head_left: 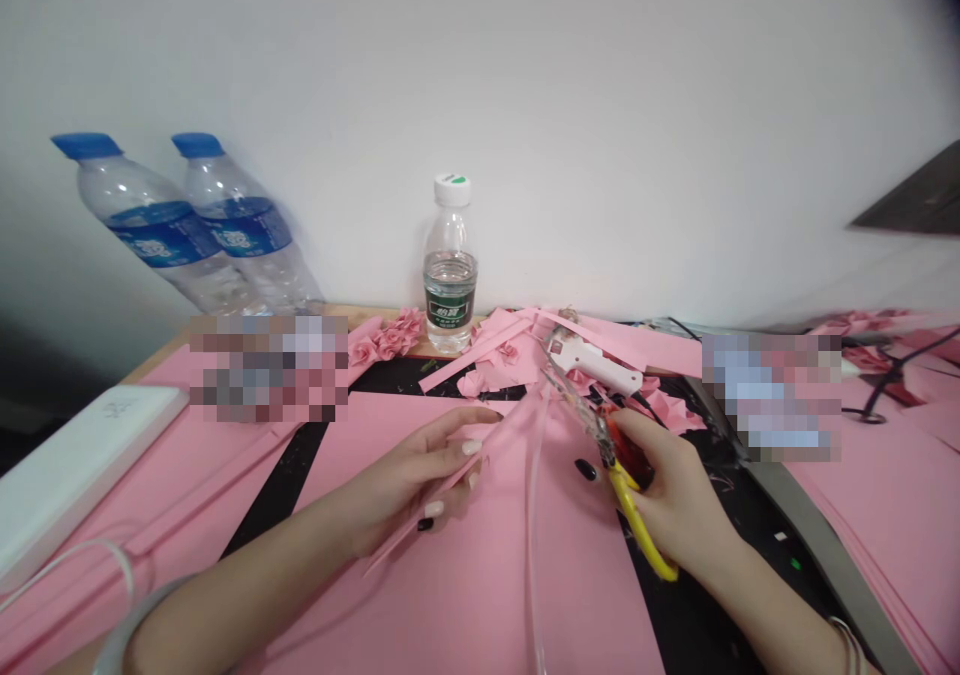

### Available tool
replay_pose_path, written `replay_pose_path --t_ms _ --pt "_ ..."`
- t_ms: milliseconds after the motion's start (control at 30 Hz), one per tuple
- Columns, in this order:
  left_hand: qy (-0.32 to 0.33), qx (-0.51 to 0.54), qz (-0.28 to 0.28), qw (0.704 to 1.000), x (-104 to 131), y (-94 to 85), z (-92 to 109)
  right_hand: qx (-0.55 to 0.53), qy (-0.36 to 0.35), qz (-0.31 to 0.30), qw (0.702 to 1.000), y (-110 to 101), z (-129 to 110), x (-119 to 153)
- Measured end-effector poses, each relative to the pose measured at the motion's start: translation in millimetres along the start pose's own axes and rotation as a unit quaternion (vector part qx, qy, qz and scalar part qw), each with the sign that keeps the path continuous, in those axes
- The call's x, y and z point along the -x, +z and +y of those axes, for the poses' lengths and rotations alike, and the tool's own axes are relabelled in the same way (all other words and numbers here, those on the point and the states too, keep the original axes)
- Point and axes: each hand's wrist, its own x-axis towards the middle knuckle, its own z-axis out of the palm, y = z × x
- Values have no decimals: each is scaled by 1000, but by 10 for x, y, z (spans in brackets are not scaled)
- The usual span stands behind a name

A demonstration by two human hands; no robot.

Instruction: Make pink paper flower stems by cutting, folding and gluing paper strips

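My left hand (431,470) pinches a narrow folded strip of pink paper (457,470) between thumb and fingers, held at a slant above a large pink sheet (360,615). In my right hand (671,480) is a pair of pliers (637,525) with yellow and red handles. Its long metal jaws point away toward the wall and look crusted; whether they are apart is hard to tell. A white glue gun (600,365) lies just beyond the jaws. Between my hands runs a long, pale translucent strip (535,545); its far end is lost near the paper.
Folded pink paper roses (397,335) and paper scraps lie along the wall. A small water bottle (450,280) stands behind them. Two larger blue-capped bottles (244,225) lean at the left, near a white box-shaped device (90,465). A black cable (892,375) curls at right.
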Motion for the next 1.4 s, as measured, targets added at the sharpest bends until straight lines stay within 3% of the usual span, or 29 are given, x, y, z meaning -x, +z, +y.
replay_pose_path --t_ms 100,267,400,567,767,1000,1200,1400 --pt "-36 -16 -38 999 -14 -25 -6 -86 32 20 996 18 33 41" --pt "-92 33 -77 992 -38 -65 -40 -227 75 -53 970 40 8 58" --pt "-57 86 -67 992 -43 -98 -44 -243 78 -103 961 50 -59 19" --pt "9 24 -38 999 -56 -91 -91 -240 87 -125 959 43 -119 -16" --pt "70 -72 15 995 -96 -47 -165 -180 96 -144 968 33 -112 4" --pt "105 -134 55 984 -76 32 -123 -36 45 -164 985 32 -107 45" --pt "127 -149 79 977 -24 56 -121 80 18 -205 975 -11 -148 64" --pt "151 -154 91 972 3 57 -122 109 12 -235 966 -42 -209 55"
